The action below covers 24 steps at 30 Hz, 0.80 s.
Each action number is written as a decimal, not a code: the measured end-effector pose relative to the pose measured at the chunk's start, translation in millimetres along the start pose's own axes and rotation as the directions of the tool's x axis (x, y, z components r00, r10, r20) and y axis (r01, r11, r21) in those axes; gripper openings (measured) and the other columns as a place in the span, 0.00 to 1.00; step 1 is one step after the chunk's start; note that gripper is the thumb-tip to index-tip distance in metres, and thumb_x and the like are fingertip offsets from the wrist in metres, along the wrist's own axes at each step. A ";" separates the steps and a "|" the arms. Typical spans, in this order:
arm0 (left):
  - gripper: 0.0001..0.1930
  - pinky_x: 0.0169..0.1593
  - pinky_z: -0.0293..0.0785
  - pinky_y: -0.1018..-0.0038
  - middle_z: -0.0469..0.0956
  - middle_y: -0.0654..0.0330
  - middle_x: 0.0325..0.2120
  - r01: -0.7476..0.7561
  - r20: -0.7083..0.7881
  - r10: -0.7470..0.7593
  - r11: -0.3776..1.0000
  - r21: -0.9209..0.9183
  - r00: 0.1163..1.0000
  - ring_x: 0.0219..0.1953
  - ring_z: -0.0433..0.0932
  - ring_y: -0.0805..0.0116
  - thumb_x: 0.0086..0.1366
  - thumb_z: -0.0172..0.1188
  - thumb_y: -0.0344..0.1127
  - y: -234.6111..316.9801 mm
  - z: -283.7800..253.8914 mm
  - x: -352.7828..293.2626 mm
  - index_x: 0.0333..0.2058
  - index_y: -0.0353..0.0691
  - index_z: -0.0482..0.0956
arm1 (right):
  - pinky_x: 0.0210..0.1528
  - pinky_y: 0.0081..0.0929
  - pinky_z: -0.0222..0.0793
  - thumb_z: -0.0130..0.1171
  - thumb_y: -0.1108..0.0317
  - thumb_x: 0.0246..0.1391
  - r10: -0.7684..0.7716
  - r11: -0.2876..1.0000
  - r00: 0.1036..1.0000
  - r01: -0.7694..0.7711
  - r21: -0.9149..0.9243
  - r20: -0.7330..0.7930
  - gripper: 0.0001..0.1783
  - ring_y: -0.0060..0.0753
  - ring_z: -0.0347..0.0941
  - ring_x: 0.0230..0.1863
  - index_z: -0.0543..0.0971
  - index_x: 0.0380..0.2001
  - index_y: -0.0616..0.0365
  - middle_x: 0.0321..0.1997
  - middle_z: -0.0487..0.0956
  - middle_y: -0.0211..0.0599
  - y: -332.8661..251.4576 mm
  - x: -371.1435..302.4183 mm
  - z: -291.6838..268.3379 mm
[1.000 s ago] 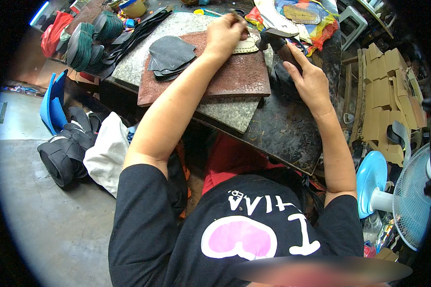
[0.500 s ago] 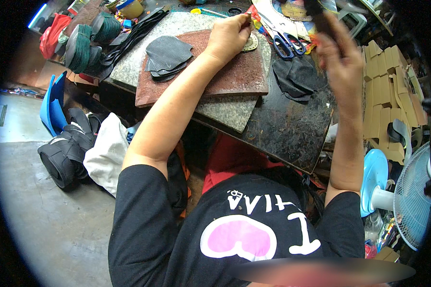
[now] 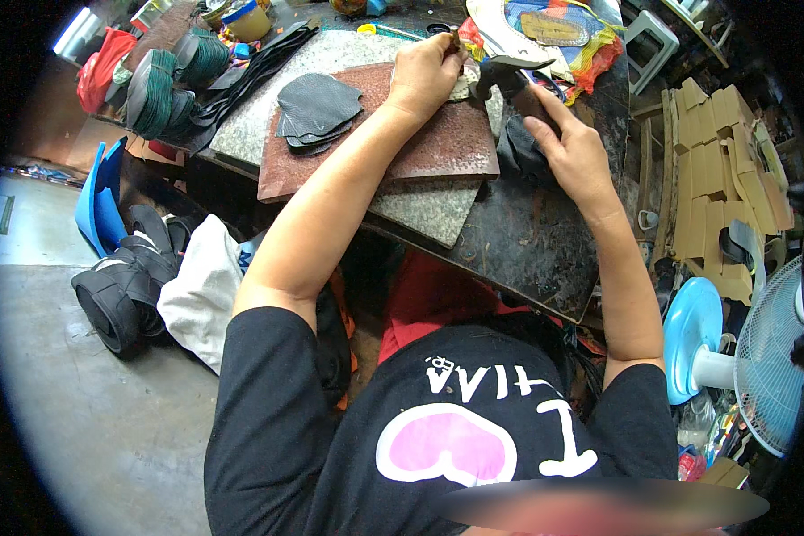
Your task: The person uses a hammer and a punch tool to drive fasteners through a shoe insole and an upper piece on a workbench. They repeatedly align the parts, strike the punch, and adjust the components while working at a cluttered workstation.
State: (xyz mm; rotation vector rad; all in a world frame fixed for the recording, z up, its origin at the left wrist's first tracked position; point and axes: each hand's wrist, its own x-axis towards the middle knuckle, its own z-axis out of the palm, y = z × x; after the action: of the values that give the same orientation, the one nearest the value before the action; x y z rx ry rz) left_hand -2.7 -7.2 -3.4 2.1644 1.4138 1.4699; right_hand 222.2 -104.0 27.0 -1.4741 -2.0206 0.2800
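My left hand is closed around a short brownish punch-like tool, whose tip shows above the fingers. Under it, a pale piece lies on the far right part of a reddish-brown slab, partly covered by my hand. My right hand grips a hammer by its dark handle, the head close to the left hand's fingers. Stacked dark leather pieces rest on the slab's left side. More dark leather lies on the table beneath the hammer hand.
The slab rests on a grey stone plate on a black table. Scissors lie partly hidden behind my right hand. Green cord spools and black strips are at the left. A blue-and-white fan and cardboard boxes stand right.
My right hand has swung the hammer down and left, from a blurred raised position to beside the left hand. The left hand stays nearly in place. The view has shifted slightly.
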 end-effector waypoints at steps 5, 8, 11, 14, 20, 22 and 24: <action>0.10 0.37 0.78 0.72 0.84 0.54 0.27 0.121 0.019 -0.120 0.985 -0.121 0.993 0.29 0.84 0.69 0.63 0.62 0.36 -1.4 -0.4 1.5 0.38 0.35 0.81 | 0.44 0.48 0.73 0.55 0.47 0.60 0.044 0.998 0.999 -0.043 -0.052 0.018 0.25 0.60 0.77 0.44 0.72 0.60 0.32 0.40 0.81 0.54 -12.9 -11.3 -1.8; 0.09 0.35 0.78 0.74 0.84 0.57 0.26 0.216 0.008 -0.219 0.959 -0.181 0.976 0.28 0.83 0.73 0.63 0.63 0.35 0.0 -1.9 1.1 0.37 0.35 0.82 | 0.45 0.48 0.73 0.55 0.47 0.60 0.069 0.996 0.997 -0.066 -0.053 0.045 0.25 0.60 0.77 0.44 0.72 0.60 0.32 0.40 0.81 0.54 -13.5 -11.5 -4.2; 0.09 0.34 0.78 0.75 0.84 0.58 0.26 0.167 -0.049 -0.175 0.976 -0.139 0.983 0.28 0.82 0.75 0.63 0.64 0.35 1.0 -0.8 3.0 0.36 0.35 0.82 | 0.45 0.49 0.73 0.54 0.47 0.60 0.006 1.000 0.999 -0.006 -0.012 -0.051 0.25 0.60 0.78 0.44 0.72 0.60 0.31 0.40 0.81 0.55 -10.2 -3.2 1.4; 0.09 0.35 0.77 0.75 0.84 0.59 0.26 0.183 -0.026 -0.190 0.970 -0.158 0.982 0.28 0.82 0.74 0.63 0.64 0.36 -1.8 -0.7 8.3 0.36 0.35 0.82 | 0.47 0.50 0.72 0.54 0.47 0.60 0.037 0.993 0.999 -0.040 -0.115 -0.023 0.26 0.62 0.76 0.46 0.71 0.61 0.31 0.41 0.81 0.55 -6.0 6.4 8.5; 0.16 0.44 0.76 0.62 0.84 0.53 0.31 0.217 0.065 -0.223 0.972 0.092 0.973 0.37 0.83 0.55 0.60 0.64 0.45 -27.4 -27.6 26.2 0.38 0.38 0.83 | 0.24 0.30 0.74 0.53 0.51 0.64 0.314 0.692 0.876 -0.476 0.543 0.367 0.18 0.33 0.78 0.21 0.76 0.48 0.52 0.36 0.84 0.49 -8.1 9.5 5.3; 0.16 0.43 0.76 0.63 0.84 0.53 0.30 0.252 0.181 -0.264 0.964 0.088 0.947 0.36 0.83 0.55 0.61 0.63 0.45 -33.2 -36.5 25.0 0.38 0.37 0.82 | 0.17 0.19 0.68 0.49 0.54 0.68 0.262 0.385 0.847 -0.531 0.755 0.462 0.15 0.18 0.70 0.16 0.71 0.45 0.54 0.36 0.83 0.46 -14.4 9.2 5.6; 0.17 0.43 0.77 0.63 0.84 0.51 0.31 0.291 0.240 -0.300 0.954 0.073 0.923 0.36 0.83 0.56 0.62 0.62 0.45 -34.0 -42.0 23.6 0.39 0.35 0.82 | 0.18 0.20 0.70 0.48 0.55 0.68 0.199 0.232 0.855 -0.516 0.825 0.479 0.15 0.20 0.71 0.17 0.68 0.47 0.54 0.37 0.83 0.48 -21.7 13.5 9.3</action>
State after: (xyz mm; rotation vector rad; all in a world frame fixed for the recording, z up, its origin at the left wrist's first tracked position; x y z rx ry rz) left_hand -55.0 14.7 12.6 1.9624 1.5968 1.0360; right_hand 197.1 -97.7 35.4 -1.0387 -1.1060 1.6706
